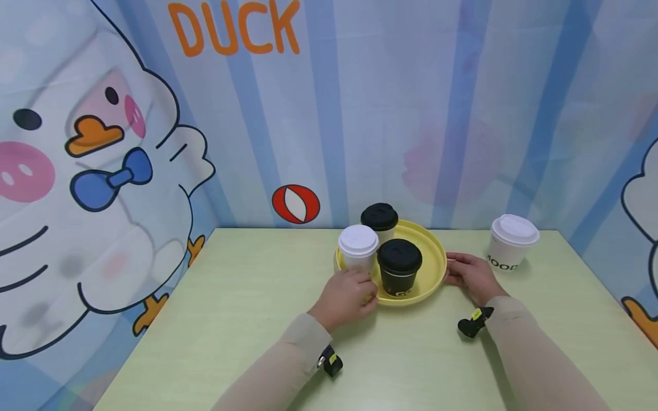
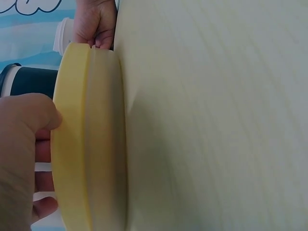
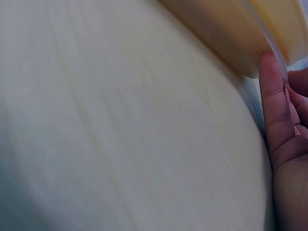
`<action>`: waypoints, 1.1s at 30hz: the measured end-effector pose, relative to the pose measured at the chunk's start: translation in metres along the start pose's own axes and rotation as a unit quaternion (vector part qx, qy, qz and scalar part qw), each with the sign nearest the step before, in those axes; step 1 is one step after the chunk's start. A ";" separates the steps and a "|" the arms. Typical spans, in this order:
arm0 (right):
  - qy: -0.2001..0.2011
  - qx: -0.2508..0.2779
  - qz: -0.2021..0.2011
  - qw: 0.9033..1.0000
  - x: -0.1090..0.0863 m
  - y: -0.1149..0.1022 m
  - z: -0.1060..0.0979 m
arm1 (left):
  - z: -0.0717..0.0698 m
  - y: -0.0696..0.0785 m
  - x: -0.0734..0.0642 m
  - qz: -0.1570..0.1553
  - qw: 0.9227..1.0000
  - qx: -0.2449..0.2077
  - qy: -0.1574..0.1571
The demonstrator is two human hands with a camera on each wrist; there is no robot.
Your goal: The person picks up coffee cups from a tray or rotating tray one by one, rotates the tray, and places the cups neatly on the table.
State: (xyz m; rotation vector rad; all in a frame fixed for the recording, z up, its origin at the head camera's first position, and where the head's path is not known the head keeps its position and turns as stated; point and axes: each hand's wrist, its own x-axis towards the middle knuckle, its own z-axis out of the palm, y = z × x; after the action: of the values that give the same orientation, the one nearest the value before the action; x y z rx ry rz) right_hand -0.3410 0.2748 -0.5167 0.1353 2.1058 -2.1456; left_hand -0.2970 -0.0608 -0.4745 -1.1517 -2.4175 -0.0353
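Observation:
A round yellow tray (image 1: 430,271) stands toward the back of the table with three lidded paper cups on it. At its left is a white cup (image 1: 358,242) with a white lid; behind that, a pale cup (image 1: 379,218) has a black lid. A black cup (image 1: 398,265) with a black lid is nearest the front. My left hand (image 1: 346,298) pinches the front-left rim, thumb (image 2: 45,113) outside and fingers inside. On the opposite side, my right hand (image 1: 472,277) holds the right edge, one finger (image 3: 274,96) lying against its underside.
Right of the tray, a white cup (image 1: 511,242) with a white lid and dark lettering stands on the pale table (image 1: 231,319). A printed duck curtain (image 1: 360,114) hangs right behind the table's back edge. Both wrists carry small black devices (image 1: 331,362).

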 end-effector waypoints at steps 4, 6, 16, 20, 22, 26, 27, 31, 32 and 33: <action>0.000 0.008 0.000 1.000 0.000 0.000 0.000 | -0.001 -0.003 -0.001 -0.010 1.000 -0.012 -0.020; 0.000 0.010 -0.001 1.000 -0.001 0.000 0.001 | -0.002 -0.005 -0.001 -0.012 1.000 -0.016 -0.025; -0.002 0.018 -0.007 1.000 0.002 0.007 0.000 | -0.006 -0.012 -0.009 -0.027 0.998 -0.050 -0.033; -0.004 0.016 -0.010 1.000 0.004 0.007 -0.001 | -0.008 -0.018 -0.012 -0.033 0.996 -0.071 -0.037; -0.006 0.015 -0.011 1.000 0.004 0.006 -0.001 | -0.006 -0.021 -0.013 -0.030 0.996 -0.075 -0.034; -0.010 0.018 -0.014 1.000 0.003 0.005 0.000 | -0.003 -0.027 -0.015 -0.023 0.996 -0.078 -0.029; -0.011 0.018 -0.015 1.000 0.003 0.004 0.000 | -0.003 -0.029 -0.015 -0.022 0.996 -0.081 -0.030; -0.011 0.017 -0.012 1.000 0.002 0.003 0.000 | -0.003 -0.034 -0.015 -0.021 0.994 -0.097 -0.039; -0.010 0.015 -0.012 1.000 0.001 0.003 -0.001 | -0.003 -0.036 -0.015 -0.020 0.994 -0.102 -0.041; -0.009 0.014 -0.012 1.000 0.001 0.003 -0.001 | -0.004 -0.037 -0.015 -0.019 0.993 -0.107 -0.043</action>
State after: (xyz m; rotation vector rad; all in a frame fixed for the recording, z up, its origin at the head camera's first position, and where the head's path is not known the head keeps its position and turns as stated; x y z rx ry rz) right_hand -0.3417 0.2754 -0.5198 0.0948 2.0786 -2.1825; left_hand -0.3150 -0.0968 -0.4713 -1.2223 -2.5600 -0.2676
